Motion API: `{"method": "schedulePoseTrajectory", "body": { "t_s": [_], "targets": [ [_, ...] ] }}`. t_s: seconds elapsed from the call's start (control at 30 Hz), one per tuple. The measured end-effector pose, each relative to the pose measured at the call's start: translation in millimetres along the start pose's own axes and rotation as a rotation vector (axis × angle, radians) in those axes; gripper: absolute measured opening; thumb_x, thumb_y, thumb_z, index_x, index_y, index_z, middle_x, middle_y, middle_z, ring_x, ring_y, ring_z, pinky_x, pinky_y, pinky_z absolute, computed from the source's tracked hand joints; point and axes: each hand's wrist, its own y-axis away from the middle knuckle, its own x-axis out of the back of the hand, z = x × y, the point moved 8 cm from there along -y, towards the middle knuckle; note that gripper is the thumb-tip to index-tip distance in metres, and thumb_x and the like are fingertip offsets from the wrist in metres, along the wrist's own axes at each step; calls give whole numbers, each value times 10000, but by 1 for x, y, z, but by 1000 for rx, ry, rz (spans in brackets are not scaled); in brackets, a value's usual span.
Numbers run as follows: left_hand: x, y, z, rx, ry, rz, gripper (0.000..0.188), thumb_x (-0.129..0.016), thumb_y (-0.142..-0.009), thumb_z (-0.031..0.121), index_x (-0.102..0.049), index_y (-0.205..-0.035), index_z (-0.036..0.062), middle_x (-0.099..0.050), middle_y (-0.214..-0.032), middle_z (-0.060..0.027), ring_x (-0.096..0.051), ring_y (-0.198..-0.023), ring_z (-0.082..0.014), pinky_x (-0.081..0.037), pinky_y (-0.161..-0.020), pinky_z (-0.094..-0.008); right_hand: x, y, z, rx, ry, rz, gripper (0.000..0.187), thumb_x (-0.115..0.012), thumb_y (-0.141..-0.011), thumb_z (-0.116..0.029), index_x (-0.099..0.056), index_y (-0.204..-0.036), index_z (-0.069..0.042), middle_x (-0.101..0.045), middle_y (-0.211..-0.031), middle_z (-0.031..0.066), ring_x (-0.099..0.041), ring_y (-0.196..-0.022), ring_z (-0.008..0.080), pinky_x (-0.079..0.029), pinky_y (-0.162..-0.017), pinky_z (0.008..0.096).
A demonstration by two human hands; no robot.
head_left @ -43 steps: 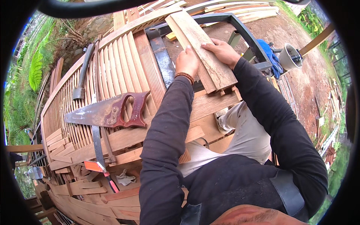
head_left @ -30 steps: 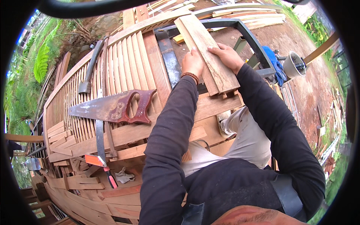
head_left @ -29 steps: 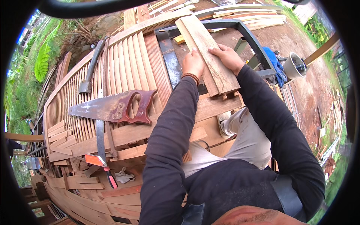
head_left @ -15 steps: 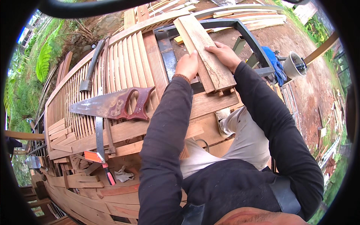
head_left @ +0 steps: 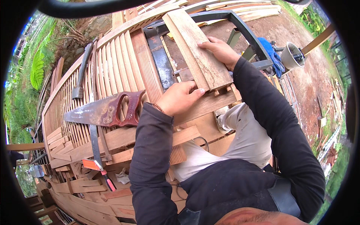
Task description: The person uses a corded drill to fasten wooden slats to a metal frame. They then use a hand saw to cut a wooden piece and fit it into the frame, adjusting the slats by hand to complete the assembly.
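Observation:
A thick, grooved wooden board [head_left: 200, 52] slants away from me across a dark metal frame [head_left: 162, 56]. Small wooden tenons [head_left: 222, 90] stick out of its near end. My right hand [head_left: 222, 53] grips the board's right edge, thumb on top and the other fingers mostly hidden. At the near left corner, my left hand [head_left: 176, 96] pinches the board, thumb against its end face and fingers curled at its side. Left of that hand, a handsaw [head_left: 95, 110] with a dark red handle lies on a slatted wooden panel [head_left: 119, 56].
A hammer-like tool with a dark handle [head_left: 84, 65] rests on the slats. Below lie an orange-and-black-handled tool [head_left: 109, 183] and stacked planks [head_left: 90, 204]. To the right are a blue cloth [head_left: 270, 56] and a pale bucket [head_left: 291, 56]. Long wood strips [head_left: 247, 13] lie behind.
My left hand has slid down the board's left side to its near corner. My right hand keeps its grip on the right edge. The whole view has shifted slightly.

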Motion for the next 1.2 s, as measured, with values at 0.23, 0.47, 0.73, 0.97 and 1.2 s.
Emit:
{"method": "schedulePoseTrajectory", "body": {
  "t_s": [0.23,0.47,0.73,0.97,1.2],
  "targets": [
    [1,6,8,-20,-35,12,355,-661,-1021,333,-710,-1040,-19,-703,-880,-244,-679,-797,-357,-536,-766,-415,-4,22,-4,67,78,70,628,-707,-986,-245,-455,-1492,29,-682,-1247,165,-725,-1004,190,-617,-844,333],
    [1,7,15,-74,-198,88,348,-660,-1017,328,-720,-1021,-15,-702,-894,-268,-699,-891,-446,-540,-751,-462,-1,18,-4,77,130,80,590,-725,-985,-246,-533,-1494,-18,-726,-1236,121,-718,-1003,154,-589,-866,305],
    [4,7,11,-6,-97,65,384,-687,-1001,351,-726,-1062,-26,-725,-922,-238,-721,-865,-348,-549,-797,-414,-3,16,-4,93,128,90,649,-717,-983,-272,-477,-1525,-8,-707,-1242,129,-713,-996,149,-586,-866,303],
    [2,5,8,-20,-13,77,422,-703,-988,377,-722,-1067,-37,-736,-968,-240,-731,-914,-347,-551,-828,-416,-4,10,-4,23,50,9,650,-703,-986,-231,-442,-1537,-8,-692,-1258,139,-719,-1002,163,-600,-863,321],
    [6,7,17,31,-113,78,379,-697,-980,364,-738,-1048,-7,-731,-972,-253,-712,-939,-425,-552,-838,-467,-2,8,-8,87,105,73,594,-706,-999,-222,-503,-1527,-41,-712,-1241,108,-710,-995,137,-581,-864,292]
  ]
}}
